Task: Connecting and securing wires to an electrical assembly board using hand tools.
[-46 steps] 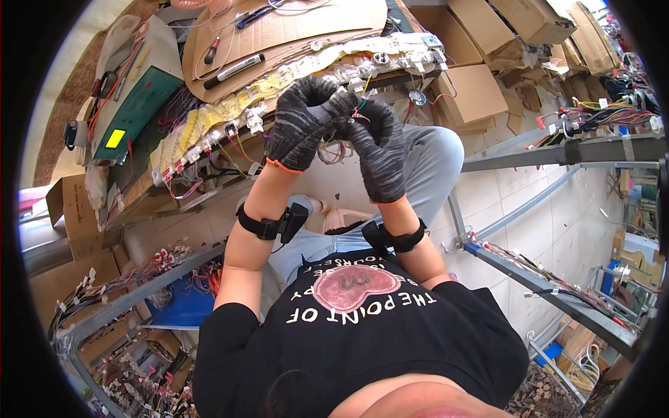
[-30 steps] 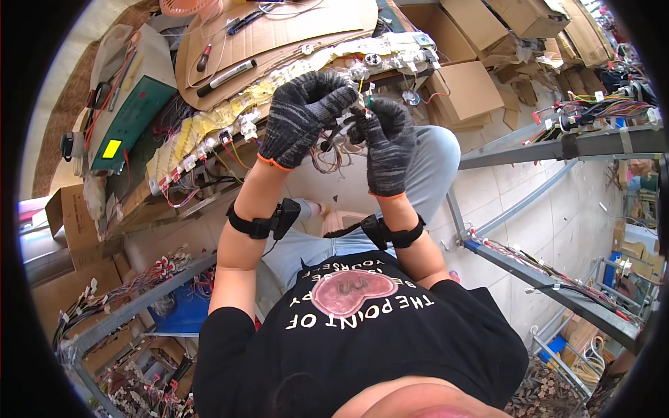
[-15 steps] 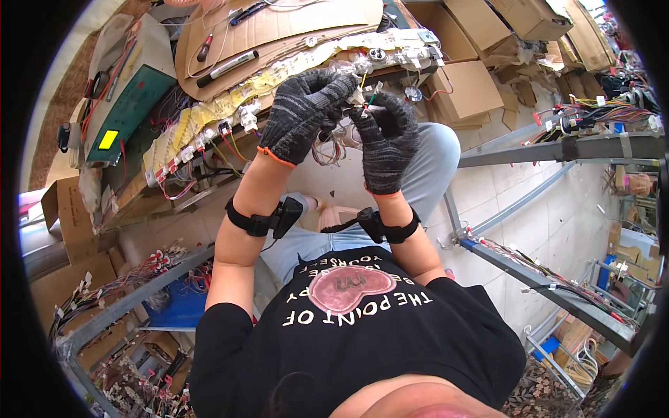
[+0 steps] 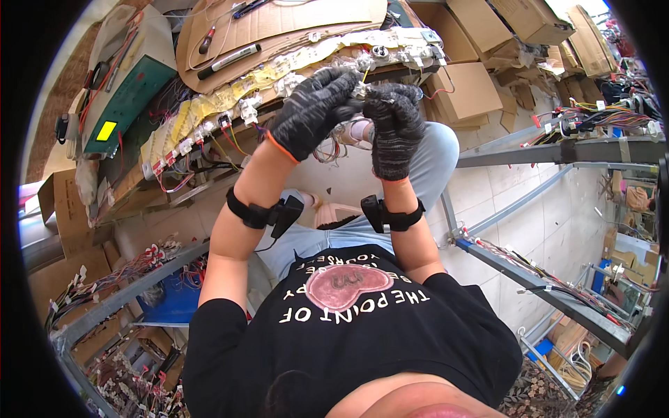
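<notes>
Both of my hands wear dark grey knit gloves and meet in front of the wiring board. My left hand [image 4: 313,115] is closed in a pinch on a small white connector [image 4: 360,90], with a yellow wire rising from it. Close beside it on the right, my right hand [image 4: 396,129] has its fingers pressed together at the connector's edge; whatever they grip is hidden. Thin loose wires [image 4: 331,150] hang below my left hand. Behind the hands, the long board [image 4: 209,111] carries yellowed tape and a row of white connector holders.
A marker [image 4: 228,61] and a screwdriver [image 4: 207,40] lie on cardboard [image 4: 293,31] beyond the board. A green tester box [image 4: 125,104] with a lit yellow display stands left. Cardboard boxes [image 4: 463,90] are at the back right. Metal rails [image 4: 550,292] holding wire bundles flank me.
My right hand has turned and its fingers have drawn together beside the connector; the coloured wire ends seen there earlier are now covered. My left hand has shifted slightly.
</notes>
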`<state>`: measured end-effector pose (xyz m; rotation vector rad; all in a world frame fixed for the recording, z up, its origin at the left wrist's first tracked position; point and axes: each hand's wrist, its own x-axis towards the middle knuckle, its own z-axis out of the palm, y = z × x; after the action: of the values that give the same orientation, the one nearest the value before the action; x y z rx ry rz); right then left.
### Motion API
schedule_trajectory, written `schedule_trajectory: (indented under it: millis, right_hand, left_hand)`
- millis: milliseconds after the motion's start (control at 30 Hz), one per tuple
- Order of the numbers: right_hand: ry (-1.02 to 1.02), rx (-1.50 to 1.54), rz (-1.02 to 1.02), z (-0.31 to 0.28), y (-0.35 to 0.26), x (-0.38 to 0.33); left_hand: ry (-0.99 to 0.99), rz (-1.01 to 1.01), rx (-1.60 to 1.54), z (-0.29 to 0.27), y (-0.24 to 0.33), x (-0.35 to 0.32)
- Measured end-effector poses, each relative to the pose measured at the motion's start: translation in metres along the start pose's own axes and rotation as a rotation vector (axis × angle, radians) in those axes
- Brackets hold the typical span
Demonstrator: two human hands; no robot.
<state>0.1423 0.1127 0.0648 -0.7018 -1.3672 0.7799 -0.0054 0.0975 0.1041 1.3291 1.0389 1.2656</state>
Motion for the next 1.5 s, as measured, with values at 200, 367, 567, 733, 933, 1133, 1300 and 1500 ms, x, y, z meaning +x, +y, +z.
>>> schedule_trajectory:
  millis: [200, 367, 567, 733, 933, 1133, 1300, 1500]
  right_hand:
    - [-0.072, -0.277, -0.138, -0.015, -0.007, 0.005]
    - [-0.048, -0.265, -0.241, -0.024, 0.004, -0.003]
    - [0.171, -0.039, 0.167, -0.004, -0.007, -0.009]
    - [0.131, 0.968, 0.84, 0.003, 0.009, 0.017]
    - [0.159, 1.393, 1.412, -0.024, 0.008, 0.02]
    - [0.021, 0.481, 0.606, -0.017, -0.002, 0.017]
    - [-0.025, 0.344, 0.537, -0.022, -0.016, 0.017]
    - [-0.071, 0.12, 0.308, -0.013, -0.015, 0.015]
  left_hand:
    - [0.052, 0.287, 0.298, 0.014, 0.02, 0.001]
    - [-0.04, 0.424, 0.438, 0.008, 0.016, 0.012]
    - [0.001, 0.836, 0.845, 0.012, -0.017, 0.01]
    - [0.033, 0.603, 0.552, 0.017, -0.024, 0.019]
    - [0.133, 0.929, 0.792, 0.007, -0.034, 0.026]
    - [0.203, 0.679, 0.52, 0.022, -0.038, 0.017]
    - [0.163, 0.528, 0.349, 0.025, -0.014, 0.008]
    - [0.041, 0.643, 0.978, 0.016, 0.015, 0.014]
